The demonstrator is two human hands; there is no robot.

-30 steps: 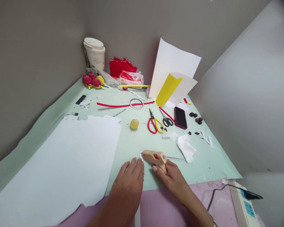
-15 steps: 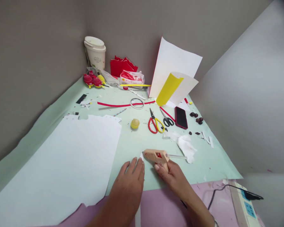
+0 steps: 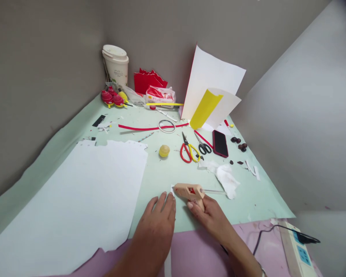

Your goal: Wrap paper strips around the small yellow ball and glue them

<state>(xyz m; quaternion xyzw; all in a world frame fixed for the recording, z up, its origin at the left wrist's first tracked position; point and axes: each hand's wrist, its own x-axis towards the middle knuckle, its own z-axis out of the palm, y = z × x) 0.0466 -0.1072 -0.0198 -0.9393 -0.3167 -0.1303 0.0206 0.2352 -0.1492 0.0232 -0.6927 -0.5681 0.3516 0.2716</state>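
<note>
My right hand (image 3: 209,213) is wrapped round the handle of a beige hot glue gun (image 3: 187,190), with a clear glue stick (image 3: 215,192) poking out of its back. The gun's nozzle points left, at the tip of a narrow white paper strip (image 3: 167,265). Flat over that strip lies my left hand (image 3: 158,215), fingers stretched out and pressing it to the table; most of the strip is hidden beneath. Whether glue is on the tip I cannot tell. Beyond the hands sits a small yellow ball (image 3: 164,151) with a tan top.
Left of my hands spreads a large white sheet (image 3: 83,200). Red-and-yellow pliers (image 3: 189,150), black scissors (image 3: 204,146), a phone (image 3: 220,143) and crumpled tissue (image 3: 227,179) lie to the right. A lidded cup (image 3: 115,65) stands far back; a power strip (image 3: 300,250) is at lower right.
The glue gun has shifted very slightly left and down, its nozzle staying by the strip's tip. My left hand keeps its place.
</note>
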